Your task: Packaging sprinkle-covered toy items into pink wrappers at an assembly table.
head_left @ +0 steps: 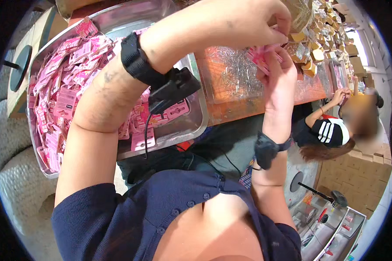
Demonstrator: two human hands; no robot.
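Observation:
My right hand (pixel 279 67) is closed on a few small pink printed cards (pixel 258 58), held above the orange table. Coming across from the left, my left hand (pixel 261 21) bends its thumb and fingers in a pinch at the top of these same cards. The exact contact is partly hidden by the fingers. To the left, under my left forearm, stands a large metal tray (pixel 199 100) with a heap of pink cards (pixel 65 98) in it. Black straps with small devices sit on both my wrists.
The orange table (pixel 231 108) bears a clear plastic sheet or tray (pixel 228 69). Many small cardboard boxes (pixel 313 54) in clear wrap lie at the far right. Another person (pixel 331 126) works on the right. White plastic drawers (pixel 335 235) stand at lower right; pale sacks (pixel 19 148) at left.

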